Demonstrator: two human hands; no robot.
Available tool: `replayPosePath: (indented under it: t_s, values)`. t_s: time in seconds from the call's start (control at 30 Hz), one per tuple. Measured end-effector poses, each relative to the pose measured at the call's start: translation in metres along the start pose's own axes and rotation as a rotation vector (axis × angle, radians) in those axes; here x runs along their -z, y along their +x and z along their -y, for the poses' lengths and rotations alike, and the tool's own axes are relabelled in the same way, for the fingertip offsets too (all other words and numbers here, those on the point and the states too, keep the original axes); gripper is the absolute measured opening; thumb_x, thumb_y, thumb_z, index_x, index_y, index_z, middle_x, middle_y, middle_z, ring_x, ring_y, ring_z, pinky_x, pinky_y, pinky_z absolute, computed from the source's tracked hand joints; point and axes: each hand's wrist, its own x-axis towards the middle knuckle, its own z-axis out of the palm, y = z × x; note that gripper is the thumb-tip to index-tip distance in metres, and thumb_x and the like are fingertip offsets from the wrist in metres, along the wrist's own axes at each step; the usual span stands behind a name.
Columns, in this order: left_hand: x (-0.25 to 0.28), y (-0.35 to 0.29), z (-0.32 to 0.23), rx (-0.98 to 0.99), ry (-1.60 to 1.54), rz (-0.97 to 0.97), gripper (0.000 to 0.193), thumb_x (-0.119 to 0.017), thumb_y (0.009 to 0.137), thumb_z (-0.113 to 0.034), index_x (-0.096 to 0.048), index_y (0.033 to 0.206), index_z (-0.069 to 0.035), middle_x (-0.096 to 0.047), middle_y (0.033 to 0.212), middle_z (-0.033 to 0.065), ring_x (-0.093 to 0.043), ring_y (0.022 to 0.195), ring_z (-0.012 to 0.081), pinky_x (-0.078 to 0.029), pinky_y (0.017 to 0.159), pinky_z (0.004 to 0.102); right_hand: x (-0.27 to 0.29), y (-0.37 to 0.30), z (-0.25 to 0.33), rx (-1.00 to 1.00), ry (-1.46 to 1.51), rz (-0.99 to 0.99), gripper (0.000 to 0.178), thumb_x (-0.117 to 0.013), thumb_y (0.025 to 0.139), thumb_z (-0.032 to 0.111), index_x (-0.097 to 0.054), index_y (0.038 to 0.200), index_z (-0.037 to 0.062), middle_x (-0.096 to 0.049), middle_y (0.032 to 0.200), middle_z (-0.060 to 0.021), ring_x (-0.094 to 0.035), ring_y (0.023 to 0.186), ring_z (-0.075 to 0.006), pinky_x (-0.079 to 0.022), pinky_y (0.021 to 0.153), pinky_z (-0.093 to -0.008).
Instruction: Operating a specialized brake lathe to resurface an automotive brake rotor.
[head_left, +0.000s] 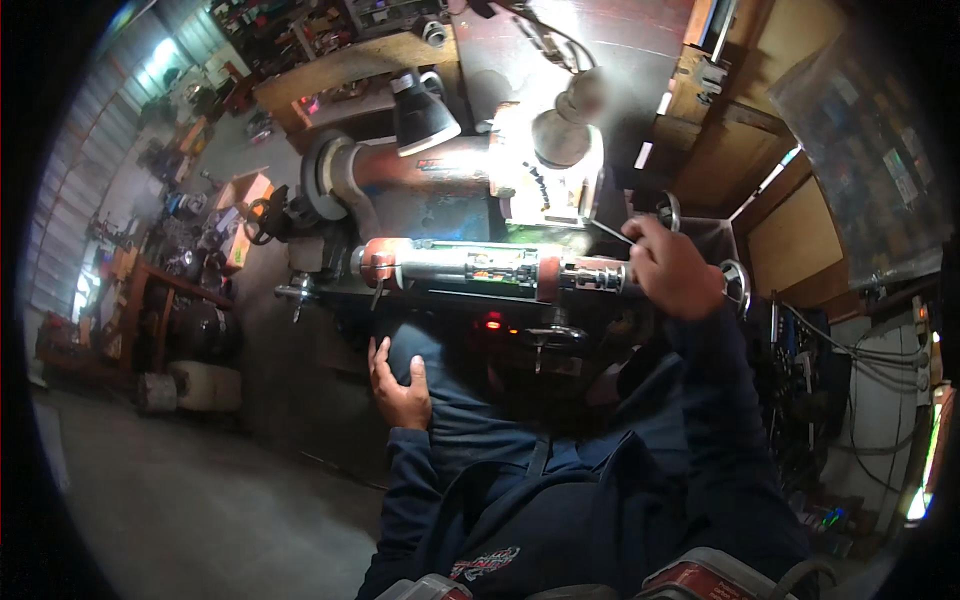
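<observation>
My right hand (675, 275) is closed on a thin metal rod (611, 232), which slants up and left from my fingers above the right end of a workshop machine. Whether the rod is loose or fixed to the machine, I cannot tell. My left hand (402, 388) hangs open beside my thigh, fingers apart, touching nothing that I can make out. Between and beyond the hands lies a long metal cylinder (432, 264) on the machine. At its left end is a red block (381, 264); another red block (547, 277) sits nearer my right hand.
A black lamp (420, 115) hangs over the machine's reddish cylindrical housing (430, 165). Handwheels (737, 288) stand out at the right, and a crank handle (553, 333) at the front. A red light (493, 324) glows below. Cluttered shelving (150, 290) stands at the left.
</observation>
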Motion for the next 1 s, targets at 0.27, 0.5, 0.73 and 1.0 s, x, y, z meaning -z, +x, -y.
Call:
replayPosePath:
  t_s: [0.27,0.5,0.73,1.0]
  values:
    - [0.008,0.011,0.043,-0.019,0.042,0.044,0.049,-0.066,0.094,-0.021,-0.051,0.135,0.001,-0.054,0.135,0.0208,-0.05,0.127,0.0313,-0.035,0.111,0.0408,0.015,-0.179,-0.148,-0.424,-0.059,-0.884,0.017,-0.05,0.1,0.016,-0.057,0.098,0.0009,-0.063,0.079,-0.0167,-0.065,0.076,-0.028,-0.049,0.068,-0.0369]
    - [-0.008,0.053,0.051,0.089,0.261,0.169,0.062,-0.07,0.092,-0.039,-0.045,0.137,-0.004,-0.057,0.129,0.0264,-0.057,0.115,0.0395,-0.044,0.099,0.0446,-0.062,-0.369,-0.294,-1.08,-0.205,0.22,0.04,-0.057,0.093,0.018,-0.061,0.132,0.0163,-0.066,0.121,-0.0206,-0.063,0.11,-0.0409,-0.052,0.093,-0.0531]
    - [-0.032,0.097,0.062,0.079,0.375,0.305,0.072,-0.07,0.088,-0.052,-0.044,0.126,0.003,-0.057,0.117,0.0331,-0.057,0.105,0.0435,-0.044,0.094,0.0486,-0.043,-0.433,-0.317,-1.262,-0.204,-0.868,0.026,-0.05,0.1,0.027,-0.06,0.107,0.0036,-0.067,0.099,-0.0292,-0.063,0.092,-0.0498,-0.05,0.077,-0.0564]
    - [-0.041,0.101,0.061,-0.005,0.513,0.146,0.077,-0.073,0.084,-0.058,-0.047,0.123,0.003,-0.06,0.112,0.032,-0.06,0.101,0.0459,-0.046,0.091,0.0505,0.023,-0.46,-0.393,-1.526,-0.199,-1.298,0.057,-0.057,0.095,0.018,-0.04,0.144,-0.0056,-0.051,0.138,-0.0288,-0.051,0.124,-0.0478,-0.045,0.099,-0.0557]
